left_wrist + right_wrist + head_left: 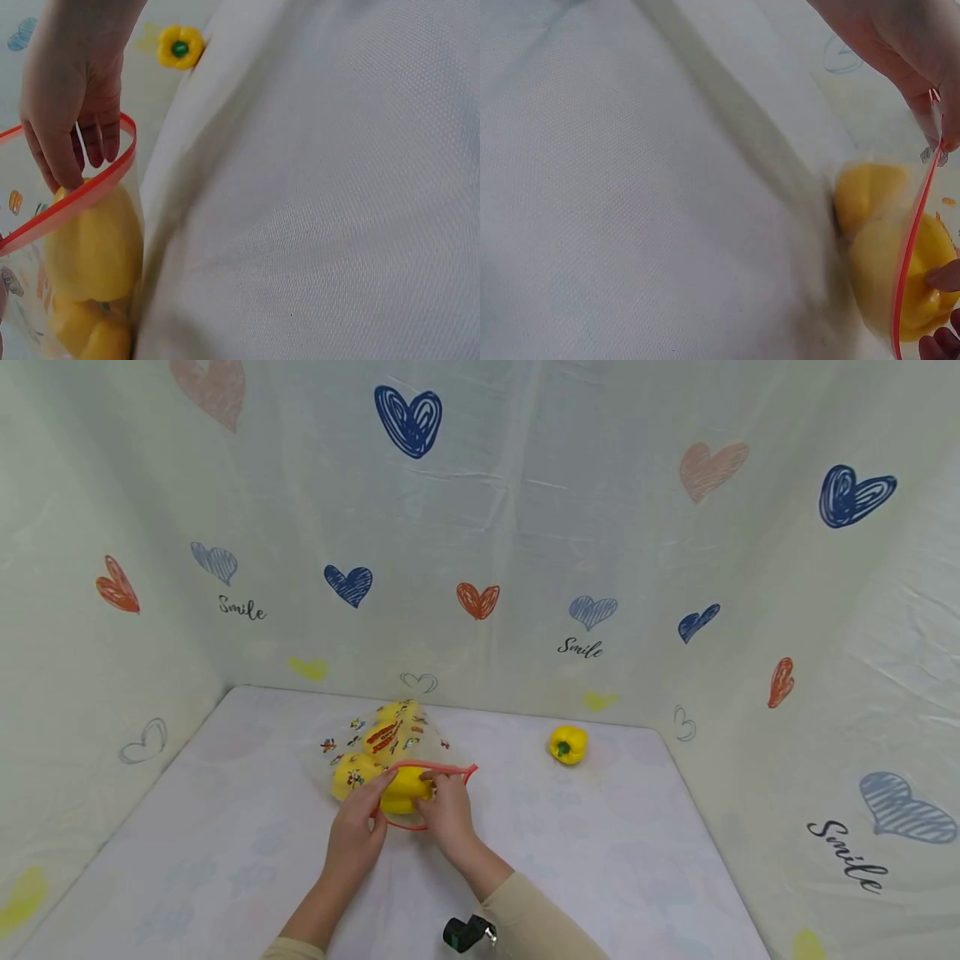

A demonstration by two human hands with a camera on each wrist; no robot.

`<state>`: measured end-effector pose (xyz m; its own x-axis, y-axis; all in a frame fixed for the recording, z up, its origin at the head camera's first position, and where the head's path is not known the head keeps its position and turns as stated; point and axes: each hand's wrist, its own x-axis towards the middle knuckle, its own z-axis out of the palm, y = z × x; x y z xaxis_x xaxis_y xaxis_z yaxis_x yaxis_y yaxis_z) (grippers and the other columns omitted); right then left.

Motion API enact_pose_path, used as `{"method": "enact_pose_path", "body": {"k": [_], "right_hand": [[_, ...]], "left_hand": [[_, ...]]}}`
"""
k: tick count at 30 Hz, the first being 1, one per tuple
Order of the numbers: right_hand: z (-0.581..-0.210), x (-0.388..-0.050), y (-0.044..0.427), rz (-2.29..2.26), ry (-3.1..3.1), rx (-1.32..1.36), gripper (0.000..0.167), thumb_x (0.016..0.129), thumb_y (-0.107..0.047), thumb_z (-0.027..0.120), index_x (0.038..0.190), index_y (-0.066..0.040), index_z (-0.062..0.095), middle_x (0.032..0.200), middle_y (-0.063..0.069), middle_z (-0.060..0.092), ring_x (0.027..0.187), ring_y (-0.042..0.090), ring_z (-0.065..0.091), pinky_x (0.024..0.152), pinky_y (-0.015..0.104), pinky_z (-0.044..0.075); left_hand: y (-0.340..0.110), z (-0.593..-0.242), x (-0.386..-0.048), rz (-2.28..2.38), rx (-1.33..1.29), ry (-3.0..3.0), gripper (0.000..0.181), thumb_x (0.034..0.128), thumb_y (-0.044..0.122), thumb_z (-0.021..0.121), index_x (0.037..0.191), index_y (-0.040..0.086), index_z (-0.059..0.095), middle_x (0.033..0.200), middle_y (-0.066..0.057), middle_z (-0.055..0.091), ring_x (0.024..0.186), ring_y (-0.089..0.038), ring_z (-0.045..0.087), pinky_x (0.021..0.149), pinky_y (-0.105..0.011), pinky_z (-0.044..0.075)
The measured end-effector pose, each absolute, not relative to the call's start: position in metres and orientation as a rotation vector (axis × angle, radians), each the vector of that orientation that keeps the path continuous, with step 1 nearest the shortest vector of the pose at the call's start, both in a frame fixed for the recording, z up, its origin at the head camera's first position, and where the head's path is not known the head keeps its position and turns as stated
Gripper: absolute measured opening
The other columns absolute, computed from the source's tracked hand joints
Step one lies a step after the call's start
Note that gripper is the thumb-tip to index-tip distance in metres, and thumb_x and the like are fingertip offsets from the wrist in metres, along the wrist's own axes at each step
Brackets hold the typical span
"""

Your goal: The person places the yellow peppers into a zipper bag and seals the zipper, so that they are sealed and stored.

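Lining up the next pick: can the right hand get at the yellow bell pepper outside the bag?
Likely yes, once the right hand leaves the plastic bag: past the red rim, only tabletop leads to the yellow bell pepper.

Left hand (907, 49) pinches red-rimmed clear bag (908, 262) — right hand (946, 278) touches yellow pepper (924, 304) inside.

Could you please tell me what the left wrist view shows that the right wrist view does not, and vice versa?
Only the left wrist view: a loose, rounded yellow bell pepper with a green stem, outside the clear plastic bag with a red rim.

Only the right wrist view: the left hand holding the bag's rim, and a blue outline drawing.

Both: the bag, yellow bell peppers inside it, and the right hand, though the right wrist view catches only its fingers.
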<state>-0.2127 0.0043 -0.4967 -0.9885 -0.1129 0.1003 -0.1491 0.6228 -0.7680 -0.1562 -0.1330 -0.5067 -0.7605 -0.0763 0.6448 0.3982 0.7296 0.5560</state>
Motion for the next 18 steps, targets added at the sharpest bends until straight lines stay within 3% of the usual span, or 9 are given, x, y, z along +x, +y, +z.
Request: {"method": "enact_pose_path", "body": {"k": [9, 15, 18], "right_hand": [[-0.4983, -0.2149, 0.0053, 1.420, -2.773, 0.143, 0.026, 0.081, -0.003, 0.076, 0.105, -0.006, 0.065, 0.091, 0.001, 0.058, 0.082, 0.017, 0.053, 0.073, 0.026, 0.055], [-0.5005, -0.2158, 0.0044, 1.460, -2.731, 0.098, 0.022, 0.083, -0.002, 0.074, 0.103, -0.005, 0.064, 0.088, 0.001, 0.056, 0.079, 0.016, 0.052, 0.068, 0.023, 0.053], [-0.5014, -0.2162, 0.0038, 1.463, -2.718, 0.073, 0.022, 0.083, -0.003, 0.075, 0.101, -0.006, 0.064, 0.090, 0.001, 0.055, 0.078, 0.016, 0.051, 0.066, 0.022, 0.052]], "left_hand": [[-0.1327, -0.5063, -0.1556, -0.942, -0.234, -2.279, 0.069, 0.0692, -0.022, 0.073, 0.131, 0.007, 0.061, 0.127, -0.009, 0.063, 0.113, -0.028, 0.059, 0.102, -0.003, 0.021], [-0.1315, -0.5033, -0.1538, -0.925, -0.218, -2.305, 0.065, 0.0720, -0.020, 0.072, 0.130, 0.007, 0.062, 0.127, -0.008, 0.064, 0.115, -0.025, 0.058, 0.099, -0.030, 0.044], [-0.1308, -0.5027, -0.1531, -0.920, -0.207, -2.322, 0.064, 0.0726, -0.019, 0.072, 0.130, 0.008, 0.062, 0.128, -0.007, 0.064, 0.116, -0.024, 0.058, 0.096, -0.040, 0.047]]}}
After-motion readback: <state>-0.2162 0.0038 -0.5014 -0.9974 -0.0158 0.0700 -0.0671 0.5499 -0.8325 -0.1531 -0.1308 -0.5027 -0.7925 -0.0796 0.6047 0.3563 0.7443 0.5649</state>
